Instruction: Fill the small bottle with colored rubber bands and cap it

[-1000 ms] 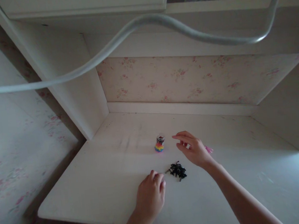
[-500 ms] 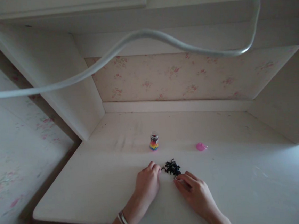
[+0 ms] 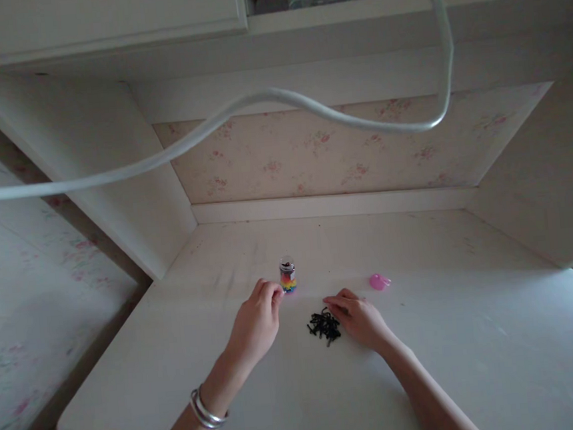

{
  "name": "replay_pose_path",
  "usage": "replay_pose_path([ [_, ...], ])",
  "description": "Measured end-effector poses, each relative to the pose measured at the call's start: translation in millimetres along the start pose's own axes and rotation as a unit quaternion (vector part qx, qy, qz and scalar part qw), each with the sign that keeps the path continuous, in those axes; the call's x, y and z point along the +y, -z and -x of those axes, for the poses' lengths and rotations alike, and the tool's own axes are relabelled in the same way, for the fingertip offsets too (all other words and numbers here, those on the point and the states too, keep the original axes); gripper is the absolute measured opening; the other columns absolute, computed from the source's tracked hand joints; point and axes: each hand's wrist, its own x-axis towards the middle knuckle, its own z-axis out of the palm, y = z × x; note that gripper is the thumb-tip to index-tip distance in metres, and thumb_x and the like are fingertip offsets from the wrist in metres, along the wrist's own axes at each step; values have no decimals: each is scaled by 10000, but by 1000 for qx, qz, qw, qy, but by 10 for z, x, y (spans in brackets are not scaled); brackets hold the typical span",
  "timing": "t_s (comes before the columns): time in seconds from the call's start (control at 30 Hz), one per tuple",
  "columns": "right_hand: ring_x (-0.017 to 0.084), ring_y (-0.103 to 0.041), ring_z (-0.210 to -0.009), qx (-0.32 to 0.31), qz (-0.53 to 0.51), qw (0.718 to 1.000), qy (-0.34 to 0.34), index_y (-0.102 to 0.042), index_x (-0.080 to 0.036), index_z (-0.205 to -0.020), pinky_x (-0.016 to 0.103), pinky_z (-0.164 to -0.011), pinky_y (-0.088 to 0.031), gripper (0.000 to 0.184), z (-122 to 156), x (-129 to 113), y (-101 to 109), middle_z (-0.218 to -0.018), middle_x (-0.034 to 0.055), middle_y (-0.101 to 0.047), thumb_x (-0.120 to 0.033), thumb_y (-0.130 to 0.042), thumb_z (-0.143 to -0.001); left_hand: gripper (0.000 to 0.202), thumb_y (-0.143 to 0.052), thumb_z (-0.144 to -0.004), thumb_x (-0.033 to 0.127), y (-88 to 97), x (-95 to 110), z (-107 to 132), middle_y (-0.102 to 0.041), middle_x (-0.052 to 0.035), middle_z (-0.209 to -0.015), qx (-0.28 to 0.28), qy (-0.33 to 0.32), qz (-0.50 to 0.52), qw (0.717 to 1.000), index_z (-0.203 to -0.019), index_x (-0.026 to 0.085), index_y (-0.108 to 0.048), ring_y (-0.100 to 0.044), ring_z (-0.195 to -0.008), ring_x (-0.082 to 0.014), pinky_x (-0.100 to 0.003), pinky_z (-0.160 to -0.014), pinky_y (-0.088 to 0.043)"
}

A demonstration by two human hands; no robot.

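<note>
A heap of small, thin black loops or strips lies on the white desktop; their exact kind is too small to tell. At its far right edge, my right hand has thumb and fingers pinched together, touching the heap; what is between the fingertips is hidden. My left hand is closed in a pinch just left of a small clear jar, and anything in it is too small to make out. Inside the upright, open-looking jar are rainbow-coloured layers with something dark on top. A pink, rounded piece lies right of the jar.
A white cable hangs across the upper view in front of the shelf. The desk is bounded by side panels and a floral back wall. Its front edge runs below my forearms.
My left hand has moved away from the heap, left and forward to the jar. My right hand has shifted forward along the heap's right side. The view has tilted slightly.
</note>
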Motion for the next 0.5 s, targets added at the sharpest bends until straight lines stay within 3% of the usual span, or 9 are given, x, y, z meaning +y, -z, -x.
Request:
replay_pose_path([
  [0.13,181,-616,-856,-22,30,999,28,-712,-337,-1038,291,-759,-451,263,-28,39,-7,-900,20,-641,-316,-485,-906,175,-380,-976,274,166,46,-262,-577,-36,-981,23,-12,-46,999,-959,200,-537,-614,-815,-143,-250,-758,-464],
  [0.27,193,-605,-879,-26,39,998,41,-718,-322,-1015,316,-781,-441,250,5,52,2,-909,29,-640,-324,-493,-904,200,-359,-983,271,219,72,-488,-549,-39,-1030,11,-2,-123,992,-1001,206,-547,-612,-798,-142,-250,-719,-457],
  [0.5,179,-603,-839,-2,41,999,22,-704,-276,-916,322,-794,-426,250,48,-19,8,-917,25,-635,-347,-464,-923,220,-371,-977,270,217,63,-631,-526,-29,-1059,-21,-24,-190,981,-1025,237,-583,-599,-711,-130,-248,-631,-424],
])
